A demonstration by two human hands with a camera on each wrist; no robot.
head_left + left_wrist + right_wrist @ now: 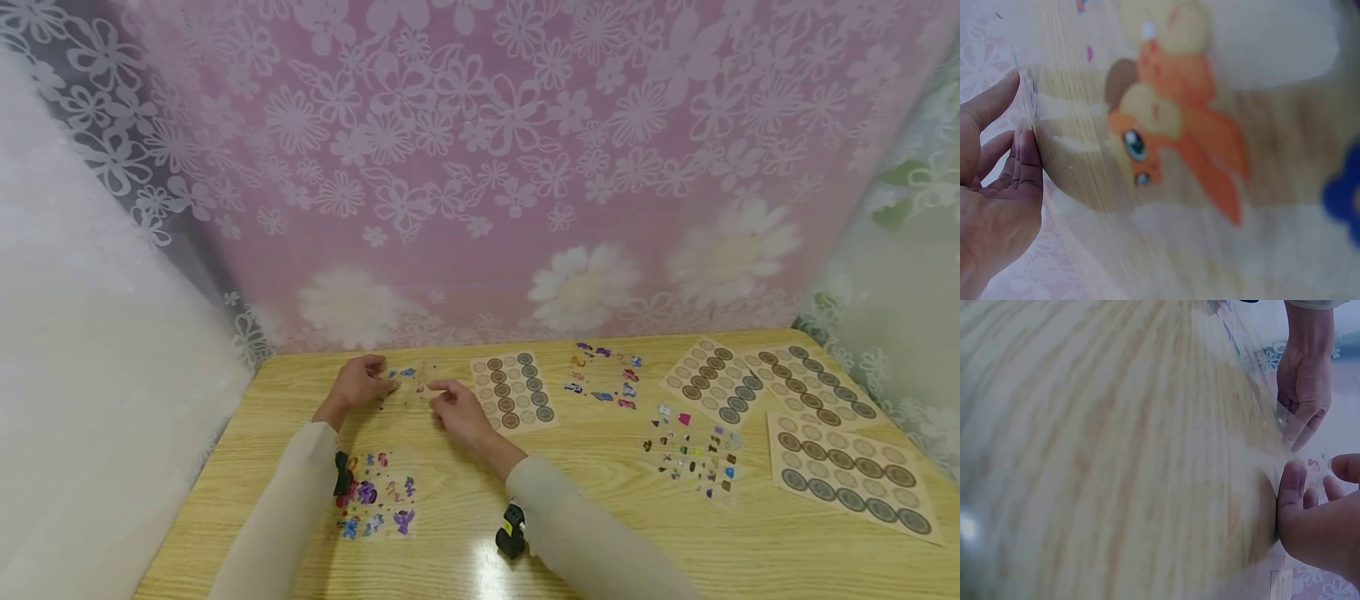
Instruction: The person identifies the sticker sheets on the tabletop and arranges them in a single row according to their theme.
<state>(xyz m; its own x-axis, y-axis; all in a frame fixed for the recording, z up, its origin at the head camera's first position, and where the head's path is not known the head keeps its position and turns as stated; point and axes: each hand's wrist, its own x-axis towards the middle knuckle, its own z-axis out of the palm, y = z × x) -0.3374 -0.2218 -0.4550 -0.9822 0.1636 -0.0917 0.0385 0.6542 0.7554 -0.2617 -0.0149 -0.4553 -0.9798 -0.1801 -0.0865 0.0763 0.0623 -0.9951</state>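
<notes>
A clear sticker sheet point(407, 373) lies at the far left of the table point(450, 525), between the two hands and left of a tan sheet of printed circles point(513, 392). The left hand point(360, 383) is at its left edge, fingers touching it, thumb and forefinger apart in the head view; whether they pinch the film I cannot tell. The right hand point(461, 414) is released, its fingers loosely bent with a gap between thumb and forefinger, at the right edge. Another sticker sheet point(367, 492) lies nearer, beneath the left wrist. The clear film should be very light and bendy, slick enough to slide, and apt to curl, crease or cling to the wood. Opposite edges or bare corners seem the best hold, thumb above and fingertip below, clear of the small printed figures, which hard pinching could lift.
</notes>
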